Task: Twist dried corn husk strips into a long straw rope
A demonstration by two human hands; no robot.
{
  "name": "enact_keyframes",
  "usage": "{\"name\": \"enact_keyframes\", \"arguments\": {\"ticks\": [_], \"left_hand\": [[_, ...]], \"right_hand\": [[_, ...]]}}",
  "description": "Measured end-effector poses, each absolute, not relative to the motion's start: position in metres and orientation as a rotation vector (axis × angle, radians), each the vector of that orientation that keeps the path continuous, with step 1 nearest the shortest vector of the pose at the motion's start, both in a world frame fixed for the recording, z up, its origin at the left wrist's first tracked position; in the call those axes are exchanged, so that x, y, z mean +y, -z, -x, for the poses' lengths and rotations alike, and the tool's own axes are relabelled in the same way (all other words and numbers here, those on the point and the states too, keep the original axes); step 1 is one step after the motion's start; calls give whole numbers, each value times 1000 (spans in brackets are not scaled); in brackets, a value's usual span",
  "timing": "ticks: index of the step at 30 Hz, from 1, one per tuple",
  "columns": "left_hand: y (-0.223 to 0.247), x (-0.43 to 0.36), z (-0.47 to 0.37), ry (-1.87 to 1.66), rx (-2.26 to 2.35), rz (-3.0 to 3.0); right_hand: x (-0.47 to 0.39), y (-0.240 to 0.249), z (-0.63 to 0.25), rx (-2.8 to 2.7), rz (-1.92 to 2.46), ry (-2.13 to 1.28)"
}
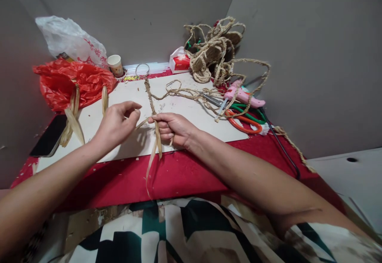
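Note:
A braided straw cord (150,96) runs down the white board towards me. My right hand (176,127) pinches its lower end, where loose flat straw strips (158,137) hang towards the table's front edge. One short strand (142,123) sticks out to the left from that pinch. Just left of it, my left hand (119,120) hovers over the board with fingers bent and thumb apart from them, and I see nothing held in it. More dry straw strips (73,121) lie at the left, coming out of a red plastic bag (77,82).
A black phone (49,135) lies at the left. Behind stand a paper cup (115,65), a white plastic bag (70,40) and a tissue pack (180,61). At right are woven straw pieces (211,56), orange-handled scissors (243,123) and a pink glue gun (243,96) with its cable.

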State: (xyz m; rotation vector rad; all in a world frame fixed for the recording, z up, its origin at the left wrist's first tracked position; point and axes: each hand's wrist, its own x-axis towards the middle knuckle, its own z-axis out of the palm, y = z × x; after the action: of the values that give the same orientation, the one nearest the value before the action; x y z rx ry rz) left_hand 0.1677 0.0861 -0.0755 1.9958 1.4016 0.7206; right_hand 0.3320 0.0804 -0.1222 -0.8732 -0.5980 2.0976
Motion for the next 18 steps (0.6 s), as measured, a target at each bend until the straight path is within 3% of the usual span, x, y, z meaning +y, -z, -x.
{"name": "enact_keyframes", "arguments": {"ticks": [6,18], "left_hand": [[96,110,-180,-487,980,-1418],[98,119,-175,-331,1002,-1323]], "right_hand": [[87,122,-339,-705,896,-2121],[91,122,-348,-1220,1112,-1886]]}}
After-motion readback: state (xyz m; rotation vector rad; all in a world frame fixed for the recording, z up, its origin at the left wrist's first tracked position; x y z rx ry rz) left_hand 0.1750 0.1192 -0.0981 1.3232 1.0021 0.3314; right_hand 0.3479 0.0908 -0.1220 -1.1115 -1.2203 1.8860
